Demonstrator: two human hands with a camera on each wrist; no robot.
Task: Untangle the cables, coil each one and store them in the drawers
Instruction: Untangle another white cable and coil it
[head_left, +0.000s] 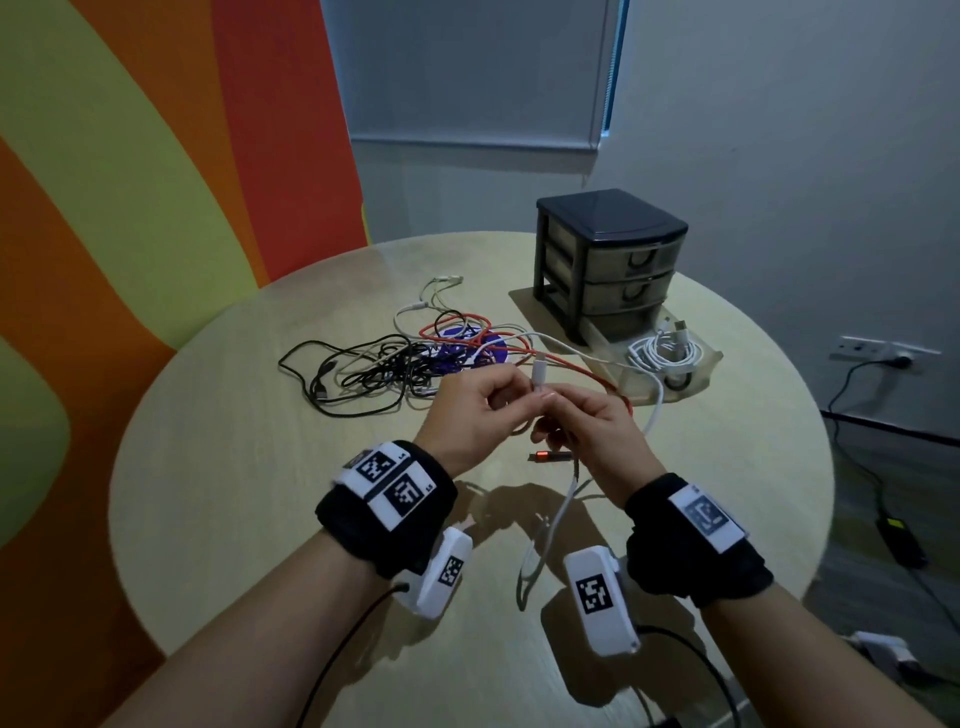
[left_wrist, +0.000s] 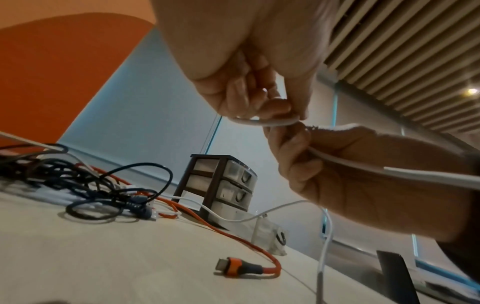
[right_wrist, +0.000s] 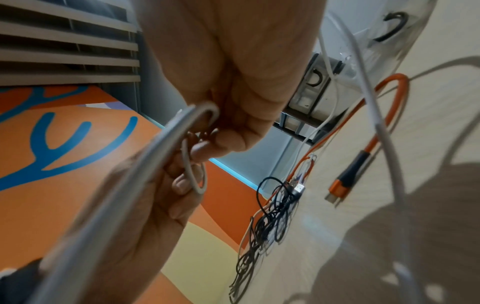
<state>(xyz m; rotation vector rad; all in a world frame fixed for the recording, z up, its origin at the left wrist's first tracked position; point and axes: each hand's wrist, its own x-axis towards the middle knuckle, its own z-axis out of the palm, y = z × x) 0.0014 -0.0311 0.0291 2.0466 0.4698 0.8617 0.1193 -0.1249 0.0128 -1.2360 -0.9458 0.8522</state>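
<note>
You held the thin white cable (head_left: 537, 372) up over the round wooden table (head_left: 218, 467), its plug end pointing up. Your left hand (head_left: 478, 410) and right hand (head_left: 597, 426) both pinched it, fingers curled. It hung down toward you. The messy cable pile (head_left: 395, 364) lay behind, beside the dark plastic drawers (head_left: 608, 260).

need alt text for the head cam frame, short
Two hands, left hand and right hand, pinch a thin white cable above a round pale wooden table. Beyond lie a tangle of black, white and orange cables and a small black three-drawer plastic organiser, its bottom drawer open.
</note>
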